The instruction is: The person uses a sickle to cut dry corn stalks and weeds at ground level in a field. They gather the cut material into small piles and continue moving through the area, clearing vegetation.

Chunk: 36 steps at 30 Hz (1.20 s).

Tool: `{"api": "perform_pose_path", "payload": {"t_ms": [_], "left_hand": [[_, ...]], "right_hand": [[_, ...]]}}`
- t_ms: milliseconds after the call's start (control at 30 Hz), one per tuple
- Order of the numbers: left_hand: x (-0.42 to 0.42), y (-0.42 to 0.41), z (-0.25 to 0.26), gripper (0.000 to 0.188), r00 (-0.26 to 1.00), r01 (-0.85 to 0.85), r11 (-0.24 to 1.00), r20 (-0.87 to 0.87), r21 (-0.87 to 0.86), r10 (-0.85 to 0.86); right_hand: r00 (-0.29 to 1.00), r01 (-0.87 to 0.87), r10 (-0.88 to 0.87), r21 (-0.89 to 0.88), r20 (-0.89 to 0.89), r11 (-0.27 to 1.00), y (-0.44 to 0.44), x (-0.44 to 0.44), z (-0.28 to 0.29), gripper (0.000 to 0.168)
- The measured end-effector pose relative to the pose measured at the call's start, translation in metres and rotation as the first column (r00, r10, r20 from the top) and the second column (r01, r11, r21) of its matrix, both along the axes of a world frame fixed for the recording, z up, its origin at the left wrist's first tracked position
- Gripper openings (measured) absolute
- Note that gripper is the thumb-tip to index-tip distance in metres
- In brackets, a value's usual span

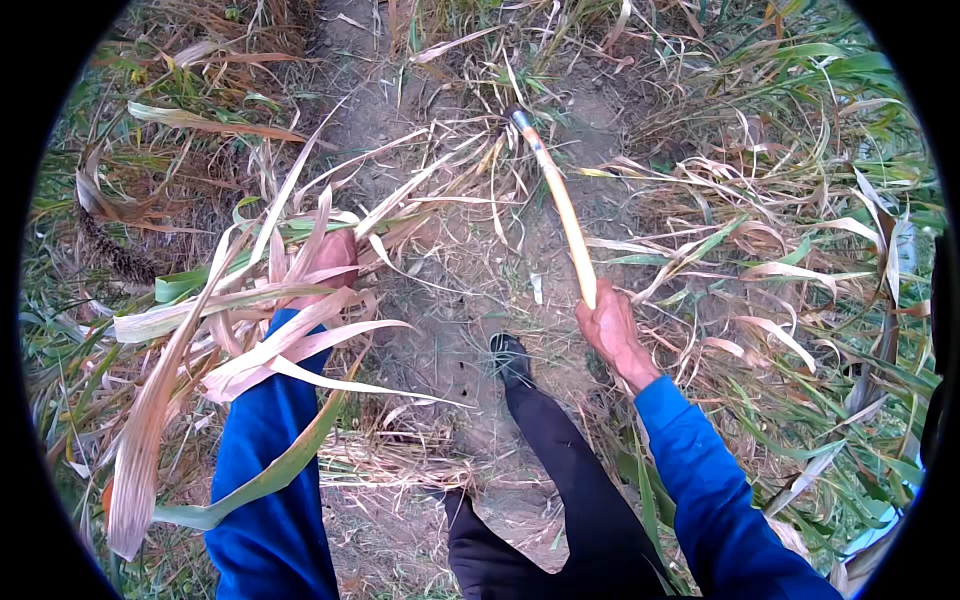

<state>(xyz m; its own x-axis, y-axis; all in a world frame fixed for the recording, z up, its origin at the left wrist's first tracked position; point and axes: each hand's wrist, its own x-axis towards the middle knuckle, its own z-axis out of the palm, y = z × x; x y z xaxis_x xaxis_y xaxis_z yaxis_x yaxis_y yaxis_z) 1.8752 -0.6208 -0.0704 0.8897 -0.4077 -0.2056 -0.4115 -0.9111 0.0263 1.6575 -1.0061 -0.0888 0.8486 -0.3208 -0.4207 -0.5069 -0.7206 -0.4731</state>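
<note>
My left hand (334, 259) grips a bunch of dry cereal stalks with long leaves (259, 300). Several of the leaves drape over the blue sleeve and partly hide the hand. From there the stalks slant away to a clump base (495, 139) in the soil. In my right hand (615, 330) is the pale wooden handle (559, 199) of a long tool, held near its lower end. The handle's far end has a dark collar (516, 114) beside the clump base. The tool's working head is hidden or too small to make out.
A pile of straw-coloured stalks (390, 457) lies across the ground by my legs. My dark shoe (510, 358) is on bare soil. Leaning dry and green plants (757, 262) crowd the right side. A dark seed head (112, 247) hangs at left. A small white scrap (536, 287) lies ahead.
</note>
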Motion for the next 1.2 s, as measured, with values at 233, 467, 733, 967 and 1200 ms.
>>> {"api": "perform_pose_path", "payload": {"t_ms": [233,467,733,967,1200], "left_hand": [[-0.138,0.001,0.041,0.038,0.950,0.131,0.990,-0.279,-0.048,-0.139],[-0.230,0.031,0.116,0.042,0.863,0.198,0.979,-0.467,-0.044,-0.195],[-0.286,0.085,0.274,0.017,0.970,0.142,0.928,0.136,0.344,-0.199],[-0.445,0.205,0.413,0.022,0.880,0.355,0.875,0.198,0.330,-0.432],[-0.621,0.326,0.456,0.028,0.970,0.232,0.929,0.000,0.289,-0.242]], "right_hand": [[0.903,0.390,-0.373,0.039,-0.214,0.920,0.013,-0.249,0.138,0.024],[0.773,0.634,-0.605,0.265,-0.189,0.727,0.065,-0.264,0.141,0.018],[0.623,0.709,-0.724,0.604,-0.297,0.363,0.171,-0.320,0.223,0.010],[0.702,0.589,-0.698,0.666,-0.141,0.458,0.200,-0.431,0.293,0.014],[0.724,0.645,-0.627,0.606,-0.289,0.465,0.237,-0.485,0.310,0.013]]}}
